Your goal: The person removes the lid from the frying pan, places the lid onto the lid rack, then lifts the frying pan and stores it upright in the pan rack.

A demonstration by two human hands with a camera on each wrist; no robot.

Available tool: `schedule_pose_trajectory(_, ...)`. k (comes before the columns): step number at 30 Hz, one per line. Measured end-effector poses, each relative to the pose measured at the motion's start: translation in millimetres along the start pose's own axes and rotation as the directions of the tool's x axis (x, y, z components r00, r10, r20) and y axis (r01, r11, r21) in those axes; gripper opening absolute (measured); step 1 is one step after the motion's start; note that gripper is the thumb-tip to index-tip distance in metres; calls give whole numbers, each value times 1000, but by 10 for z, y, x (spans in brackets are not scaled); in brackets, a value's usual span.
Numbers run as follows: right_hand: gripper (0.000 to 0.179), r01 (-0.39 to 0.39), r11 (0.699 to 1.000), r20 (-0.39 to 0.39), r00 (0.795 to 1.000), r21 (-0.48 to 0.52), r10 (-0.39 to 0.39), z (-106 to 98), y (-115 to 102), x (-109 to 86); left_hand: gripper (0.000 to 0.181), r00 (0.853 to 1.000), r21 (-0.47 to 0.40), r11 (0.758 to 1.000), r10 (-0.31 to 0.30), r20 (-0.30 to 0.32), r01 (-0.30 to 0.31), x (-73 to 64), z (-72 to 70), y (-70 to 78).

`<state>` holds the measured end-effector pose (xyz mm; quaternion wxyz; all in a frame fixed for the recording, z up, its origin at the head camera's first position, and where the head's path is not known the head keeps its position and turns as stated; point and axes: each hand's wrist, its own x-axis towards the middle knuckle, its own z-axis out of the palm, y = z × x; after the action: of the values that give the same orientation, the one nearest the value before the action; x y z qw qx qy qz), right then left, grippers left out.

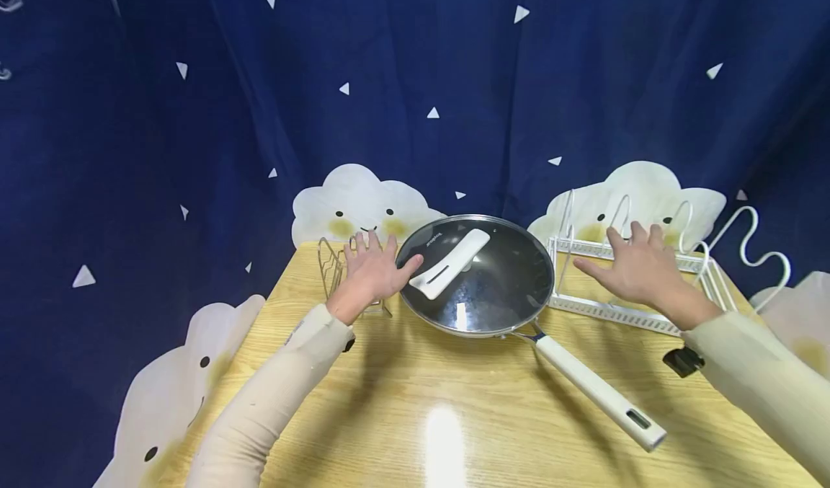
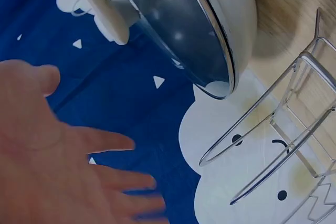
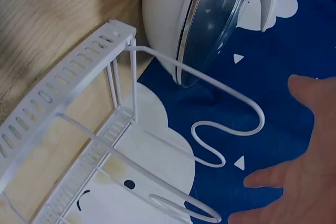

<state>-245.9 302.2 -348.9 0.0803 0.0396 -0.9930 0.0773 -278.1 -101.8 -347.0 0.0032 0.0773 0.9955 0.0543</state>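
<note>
White wok (image 3: 165, 24) with its glass lid (image 1: 502, 275) on sits on the bench (image 1: 363, 416), between a metal wire rack (image 2: 317, 70) at left and a slotted white rack (image 3: 65, 85) at right. The left hand (image 1: 371, 272) and right hand (image 1: 638, 268) hang spread, holding nothing. Tilting could send the lid sliding; a low sleeve (image 1: 765, 380) might knock the near-right handle (image 1: 593, 385).

A pan (image 1: 499, 286) with a dark see-through lid sits toward the far edge of the wooden desk (image 1: 363, 416), its long white handle (image 1: 596, 387) pointing between 4 and 5 o'clock. At the pan's 9 o'clock, the person's left grip (image 1: 372, 268), fingers spread, overlaps a metal wire rack (image 1: 329, 270). At 3 o'clock, the right grip (image 1: 638, 268), fingers also spread, overlaps a white rack (image 1: 616, 316). A dark blue curtain (image 1: 415, 55) hangs at 12 o'clock.
</note>
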Motion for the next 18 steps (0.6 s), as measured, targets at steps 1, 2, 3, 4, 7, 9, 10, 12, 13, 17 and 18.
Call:
schedule_pose_trajectory(1,94,13,1000,-13,1000,3,-13,5,-5,-20,81,999,-9,1000,25,-33,-25,-3,-6,0)
schedule_pose_trajectory(2,91,27,1000,-26,999,3,-27,10,-15,-45,77,996,-16,998,51,-69,-52,-5,-11,-1)
schedule_pose_trajectory(3,87,40,999,-40,998,5,-40,14,-24,-71,73,991,-24,997,77,-106,-80,-7,-16,0)
schedule_pose_trajectory(4,84,48,999,-61,997,13,-47,14,-27,-100,68,985,-35,994,102,-141,-108,-8,-20,9)
schedule_pose_trajectory(7,71,77,997,-159,985,10,-74,23,-37,-195,60,970,-49,986,147,-193,-159,-13,-20,40)
schedule_pose_trajectory(9,62,100,995,-218,971,4,-97,30,-46,-265,59,968,-62,983,160,-193,-175,-10,-2,60)
schedule_pose_trajectory(10,59,104,995,-231,968,9,-99,34,-52,-301,58,969,-66,982,163,-188,-178,-7,12,70)
schedule_pose_trajectory(12,56,110,994,-218,971,23,-102,43,-71,-371,57,972,-83,981,158,-176,-175,3,46,90)
schedule_pose_trajectory(13,56,111,993,-194,976,34,-102,48,-82,-407,57,973,-93,981,155,-171,-172,9,65,101)
schedule_pose_trajectory(17,57,107,992,-61,993,72,-103,79,-116,-547,56,977,-155,973,146,-153,-170,41,153,142)
schedule_pose_trajectory(18,56,113,990,-26,994,81,-111,92,-119,-580,55,978,-178,969,146,-147,-171,47,175,150)
